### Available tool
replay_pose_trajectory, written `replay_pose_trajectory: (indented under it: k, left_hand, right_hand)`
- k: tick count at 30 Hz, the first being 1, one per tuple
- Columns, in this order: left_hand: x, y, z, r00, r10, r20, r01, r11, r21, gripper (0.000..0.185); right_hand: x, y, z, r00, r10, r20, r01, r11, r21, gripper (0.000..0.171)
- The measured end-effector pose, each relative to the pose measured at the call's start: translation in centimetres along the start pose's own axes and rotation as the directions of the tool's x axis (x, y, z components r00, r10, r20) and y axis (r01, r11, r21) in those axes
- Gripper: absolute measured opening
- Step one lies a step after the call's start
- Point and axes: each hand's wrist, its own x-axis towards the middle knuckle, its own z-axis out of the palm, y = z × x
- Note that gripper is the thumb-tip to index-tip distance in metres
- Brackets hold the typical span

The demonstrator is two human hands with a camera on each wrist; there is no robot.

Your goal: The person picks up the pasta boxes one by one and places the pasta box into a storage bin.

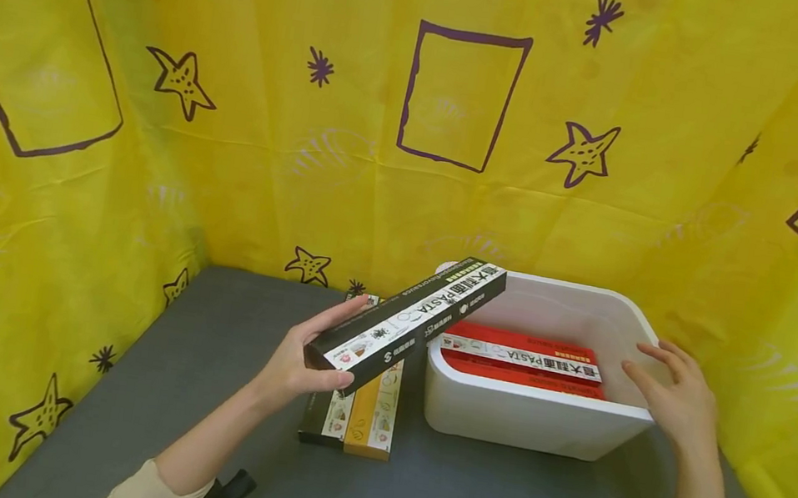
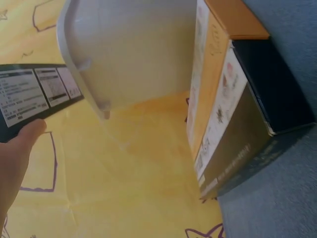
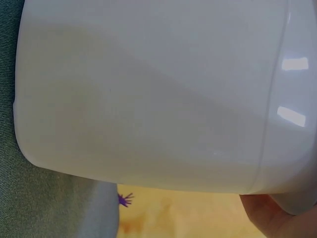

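My left hand (image 1: pixel 306 350) grips a black pasta box (image 1: pixel 412 318) by its near-left end, thumb across the near side. The box is tilted, its far end raised over the left rim of a white bin (image 1: pixel 513 415). Inside the bin lie red pasta boxes (image 1: pixel 521 353), one with a white label strip facing up. At the bin's right rim is my right hand (image 1: pixel 678 395), thumb and fingers spread and reaching over the edge. In the right wrist view the bin wall (image 3: pixel 148 99) hides most of that hand.
Left of the bin, an orange pasta box (image 1: pixel 363 421) and another black pasta box (image 1: pixel 324 424) lie side by side on the dark grey table (image 1: pixel 199 391), partly under the held box. Yellow patterned cloth (image 1: pixel 273 115) hangs behind and along both sides.
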Motion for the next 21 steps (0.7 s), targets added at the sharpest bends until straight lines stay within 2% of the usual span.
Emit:
replay_pose_trajectory:
  k: [4, 11, 14, 21]
  left_hand:
    - [0.9, -0.4, 0.2, 0.998, 0.041, 0.044, -0.041, 0.999, 0.013, 0.081]
    - [2.3, -0.9, 0.7, 0.992, 0.029, 0.121, -0.025, 0.999, -0.038, 0.078]
    - [2.9, -1.1, 0.9, 0.990, 0.019, 0.140, -0.017, 1.000, -0.018, 0.075]
    - [4.5, -1.8, 1.1, 0.988, 0.020, 0.151, -0.036, 0.994, 0.103, 0.065]
  right_hand:
    - [0.0, 0.0, 0.1, 1.000, -0.013, -0.008, 0.013, 1.000, 0.002, 0.055]
    - [0.1, 0.1, 0.1, 1.000, -0.017, -0.009, 0.017, 1.000, 0.007, 0.056]
    - [0.1, 0.1, 0.1, 1.000, -0.013, -0.010, 0.014, 1.000, 0.006, 0.056]
    - [0.0, 0.1, 0.1, 1.000, -0.008, -0.011, 0.008, 1.000, 0.003, 0.056]
